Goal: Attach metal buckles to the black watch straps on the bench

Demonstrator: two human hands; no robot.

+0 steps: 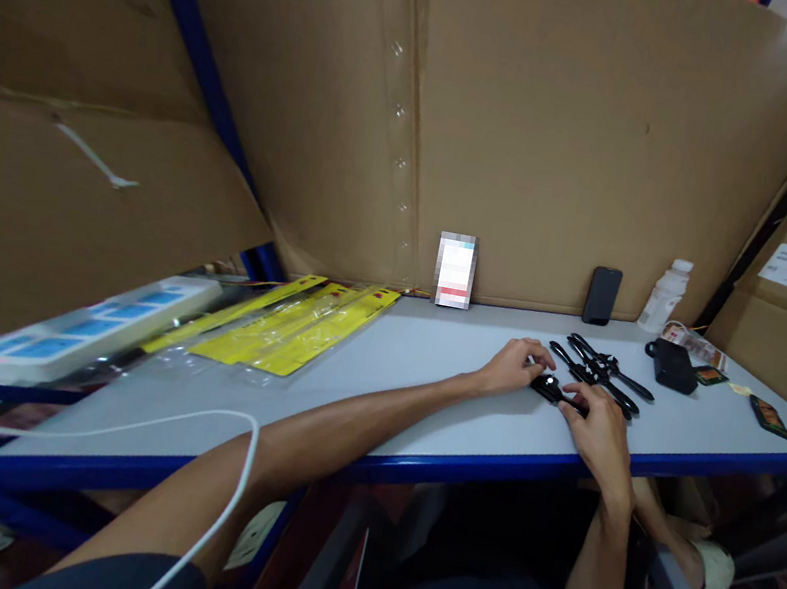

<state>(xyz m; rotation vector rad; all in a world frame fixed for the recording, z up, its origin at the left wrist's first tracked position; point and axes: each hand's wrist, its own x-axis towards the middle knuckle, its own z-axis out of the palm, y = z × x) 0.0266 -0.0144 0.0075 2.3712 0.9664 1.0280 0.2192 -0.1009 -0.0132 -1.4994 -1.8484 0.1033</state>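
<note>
Black tool point(555, 391): small, dark, lies on the grey table point(427, 361) near its front edge, between both hands; a pale spot shows on top. Likely light, rigid, hard-surfaced; best taken by its two ends.
Left hand point(514, 365): fingertips pinch the tool's left end.
Right hand point(597, 434): fingers curl over the right end, pressing it down.
Loose black tools point(601, 368): a small heap just behind, long thin handles crossing.
Black pouch point(672, 364): further right, apart.
Phone point(602, 295), white bottle point(664, 296): upright against the cardboard wall point(581, 135).
Yellow packaging cards point(297, 323): fanned, well to the left.
</note>
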